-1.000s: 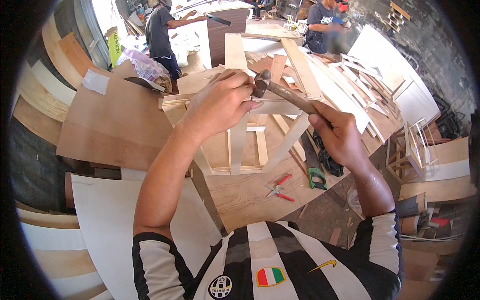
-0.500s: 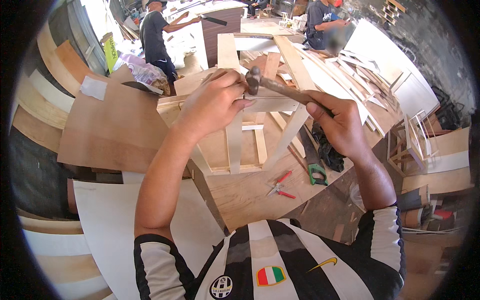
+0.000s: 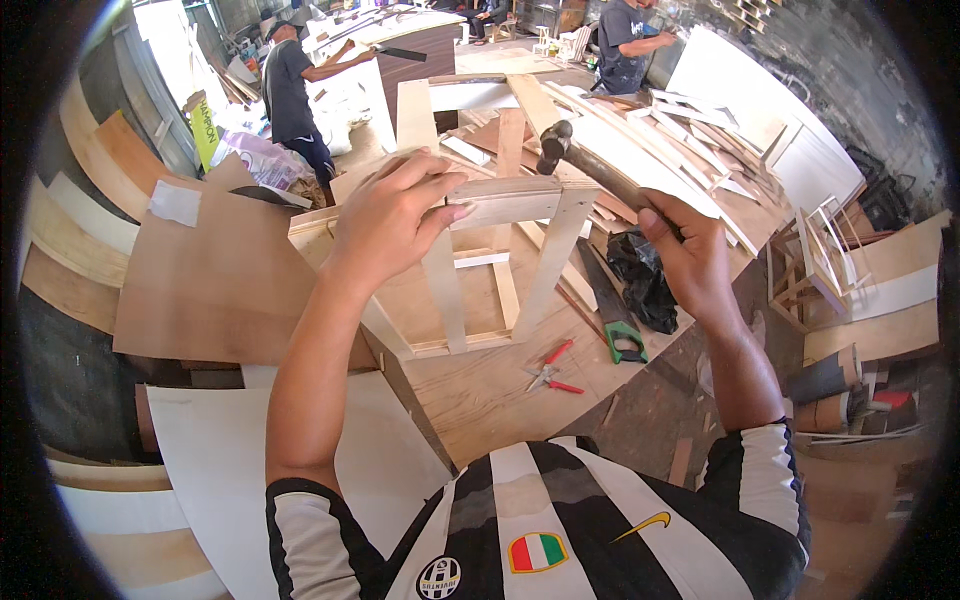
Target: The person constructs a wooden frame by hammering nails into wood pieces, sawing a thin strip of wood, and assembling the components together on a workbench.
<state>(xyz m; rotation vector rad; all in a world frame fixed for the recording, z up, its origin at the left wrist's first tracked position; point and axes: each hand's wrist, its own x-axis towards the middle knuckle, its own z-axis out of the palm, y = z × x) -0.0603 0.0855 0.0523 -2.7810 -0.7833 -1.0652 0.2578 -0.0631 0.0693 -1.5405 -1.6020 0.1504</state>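
Note:
In my right hand (image 3: 688, 250) is a hammer (image 3: 600, 172), gripped by its handle. Its metal head is raised just above the top rail of a pale wooden frame (image 3: 515, 203), apart from the wood. My left hand (image 3: 395, 212) is closed over the top of the frame's left upright, thumb on the near face and fingers over the top. Whether a nail is there I cannot tell. The frame stands on a plywood tabletop (image 3: 455, 400). Red-handled pliers (image 3: 548, 372) lie open in front of it, and a green-handled handsaw (image 3: 602, 290) to its right.
Beside the saw lies a crumpled black plastic bag (image 3: 643, 278). Wood strips (image 3: 690, 165) are heaped at the far right. A brown board (image 3: 215, 265) and a white panel (image 3: 230, 430) fill the left. Two co-workers (image 3: 290, 90) (image 3: 625, 45) stand further back.
The hammer head has lifted off the corner by my left hand and moved right and slightly up. My left hand keeps its hold on the frame, and the view has shifted a little.

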